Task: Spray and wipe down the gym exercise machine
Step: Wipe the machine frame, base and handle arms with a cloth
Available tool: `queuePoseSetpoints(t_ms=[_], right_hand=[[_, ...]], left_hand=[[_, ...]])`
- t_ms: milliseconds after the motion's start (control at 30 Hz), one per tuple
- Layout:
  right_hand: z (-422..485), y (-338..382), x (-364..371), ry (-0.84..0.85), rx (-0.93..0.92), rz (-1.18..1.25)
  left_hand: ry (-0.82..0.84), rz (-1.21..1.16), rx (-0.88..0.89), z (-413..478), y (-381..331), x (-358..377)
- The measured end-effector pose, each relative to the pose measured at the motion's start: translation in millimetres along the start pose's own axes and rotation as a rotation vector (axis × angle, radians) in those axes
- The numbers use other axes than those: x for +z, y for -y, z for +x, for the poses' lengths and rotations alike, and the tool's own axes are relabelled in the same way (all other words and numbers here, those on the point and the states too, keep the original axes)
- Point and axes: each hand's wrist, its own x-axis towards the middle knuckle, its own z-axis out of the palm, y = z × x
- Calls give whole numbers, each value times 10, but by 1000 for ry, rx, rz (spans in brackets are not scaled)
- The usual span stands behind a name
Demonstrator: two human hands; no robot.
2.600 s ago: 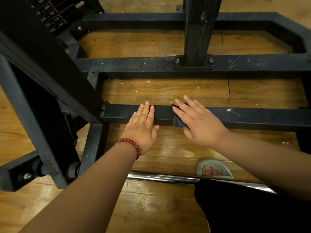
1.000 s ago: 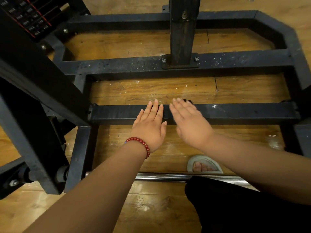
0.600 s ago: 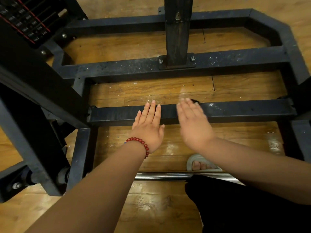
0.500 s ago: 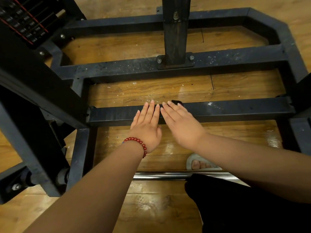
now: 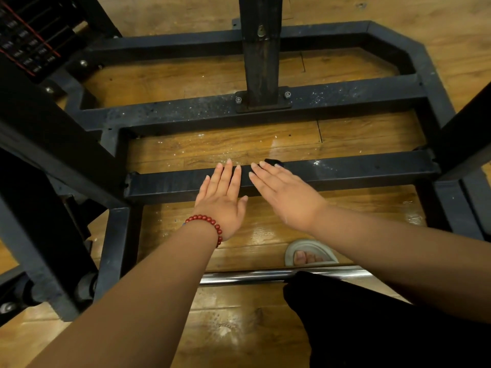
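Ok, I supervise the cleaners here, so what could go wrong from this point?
The wooden floor shines wet beside the sandalled foot, so a slip is possible. The chrome bar runs right by that foot and might trip the person. The dark cloth only peeks past the right hand on the front crossbar, so it may slide off the far edge.

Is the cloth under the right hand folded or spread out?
Cannot tell: the right hand covers the cloth; only a dark corner shows.
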Motion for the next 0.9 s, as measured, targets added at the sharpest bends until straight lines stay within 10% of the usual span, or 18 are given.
queuePoseSetpoints(t_ms=[233,467,700,900], right_hand=[[-348,-197,-10,5,355,-8],[-111,-189,29,-1,8,30],[-476,-387,-21,-11,409,15],[-290,-383,-23,11,86,42]], left_hand=[[0,14,-10,2,-15,-20],[-113,0,-56,-26,-151,-37],[-150,51,48,22,-325,-180],[-59,26,98,170,-416,-107]])
